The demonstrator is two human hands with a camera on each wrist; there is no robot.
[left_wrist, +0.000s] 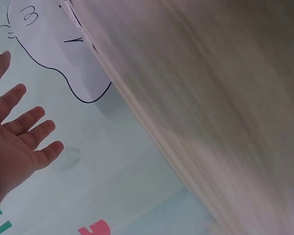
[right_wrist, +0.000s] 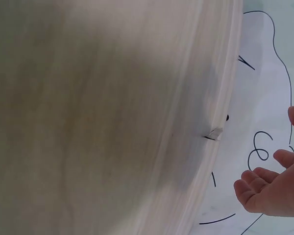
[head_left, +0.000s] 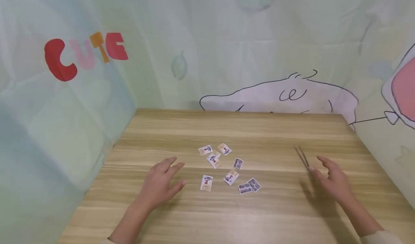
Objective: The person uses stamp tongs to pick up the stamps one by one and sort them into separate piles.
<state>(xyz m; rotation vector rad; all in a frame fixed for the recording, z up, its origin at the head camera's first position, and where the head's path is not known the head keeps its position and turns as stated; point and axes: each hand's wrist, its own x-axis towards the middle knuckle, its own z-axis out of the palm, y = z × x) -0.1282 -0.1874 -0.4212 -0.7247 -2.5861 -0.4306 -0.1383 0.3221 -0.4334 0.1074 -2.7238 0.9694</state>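
Several small stamp-like pieces of paper lie scattered mid-table in the head view. Some carry a coloured print, like the upright piece (head_left: 206,183) nearest my left hand (head_left: 159,186); three are dark, one being the small dark piece (head_left: 238,163). My left hand hovers left of them, fingers spread, holding nothing. Toward the right, slim metal tweezers (head_left: 303,157) point away from me. The thumb of my right hand (head_left: 332,181) overlaps their near end in the head view; contact is unclear. In the right wrist view that hand's fingers are loosely bent with nothing between them.
The wood-grain table (head_left: 162,128) meets a printed cloth backdrop (head_left: 155,56) at its back and sides. A small whitish bit (right_wrist: 215,133) shows at the table's edge in the right wrist view.
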